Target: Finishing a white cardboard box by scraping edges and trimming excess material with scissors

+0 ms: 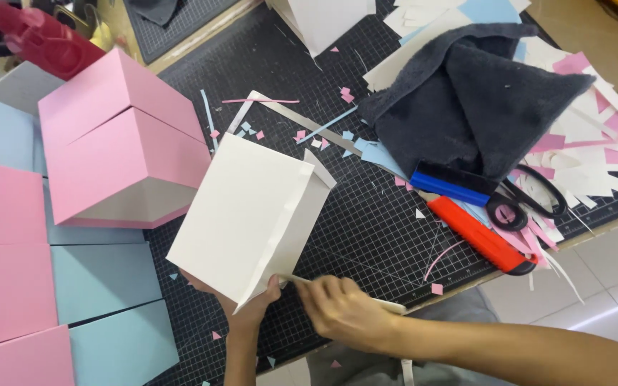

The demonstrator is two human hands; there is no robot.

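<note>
Your two hands and forearms enter from the bottom edge. Left hand (246,304): bare, no glove, no ring or band visible; forearm bare to the frame edge, no sleeve. Right hand (341,311): bare, knuckles and fingers unadorned; forearm bare along its whole visible length, no watch, no sleeve. Below them, grey fabric of your clothing (459,309), with a pale strap hanging from it.
</note>
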